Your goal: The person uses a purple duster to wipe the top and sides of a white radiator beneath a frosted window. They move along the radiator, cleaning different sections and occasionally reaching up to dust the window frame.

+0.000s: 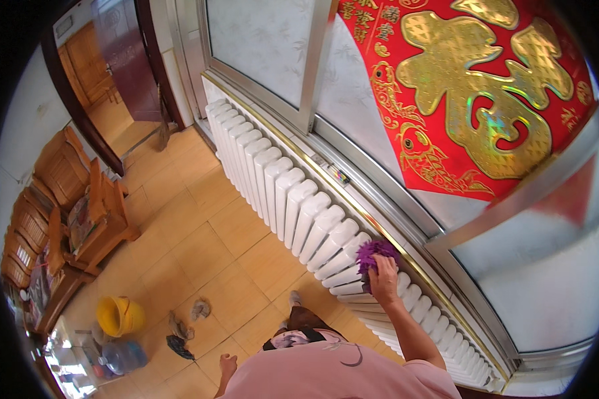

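A long white column radiator runs below the window. My right hand grips a purple shaggy cleaning cloth, which rests on the top of the radiator beside its wall-side edge. My left hand hangs low at my side over the tiled floor, its fingers curled in, with nothing seen in it. Along the wall above the radiator runs a gold-coloured trim strip. A small multicoloured object lies on the window ledge.
A red and gold decoration hangs on the sliding window. On the tiled floor stand a yellow bucket and a large plastic water bottle, near several crumpled rags. Wooden chairs line the left wall. A broom leans by the doorway.
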`<state>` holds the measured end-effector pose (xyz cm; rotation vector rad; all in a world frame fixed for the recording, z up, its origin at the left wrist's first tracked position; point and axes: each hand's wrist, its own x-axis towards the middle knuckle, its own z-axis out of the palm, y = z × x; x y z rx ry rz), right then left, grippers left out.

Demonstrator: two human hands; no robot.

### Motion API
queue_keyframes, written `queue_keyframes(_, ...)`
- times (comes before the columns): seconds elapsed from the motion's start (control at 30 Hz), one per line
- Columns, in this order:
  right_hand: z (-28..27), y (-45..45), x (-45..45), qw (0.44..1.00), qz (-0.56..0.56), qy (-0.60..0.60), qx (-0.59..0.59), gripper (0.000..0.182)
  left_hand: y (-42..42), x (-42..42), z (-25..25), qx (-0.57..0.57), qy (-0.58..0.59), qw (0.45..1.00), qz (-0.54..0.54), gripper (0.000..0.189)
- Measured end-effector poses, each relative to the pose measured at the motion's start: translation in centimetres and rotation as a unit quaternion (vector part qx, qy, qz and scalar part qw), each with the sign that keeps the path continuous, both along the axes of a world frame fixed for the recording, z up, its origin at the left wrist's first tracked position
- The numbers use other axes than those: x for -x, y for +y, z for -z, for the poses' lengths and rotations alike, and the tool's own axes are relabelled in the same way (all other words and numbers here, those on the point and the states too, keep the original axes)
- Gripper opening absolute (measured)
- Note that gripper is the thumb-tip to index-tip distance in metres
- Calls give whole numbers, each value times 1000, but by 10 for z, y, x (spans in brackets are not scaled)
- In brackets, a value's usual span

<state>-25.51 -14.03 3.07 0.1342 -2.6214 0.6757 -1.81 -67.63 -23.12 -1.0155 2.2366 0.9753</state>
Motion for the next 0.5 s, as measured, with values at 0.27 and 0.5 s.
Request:
queue_keyframes(0.27,1,-101,166,989,-131,62,40,34,19,36,70,141,274,911,275,65)
queue_keyframes(0.5,14,-162,271,986,-152,56,35,31,73,151,0,-70,144,985,-65,62)
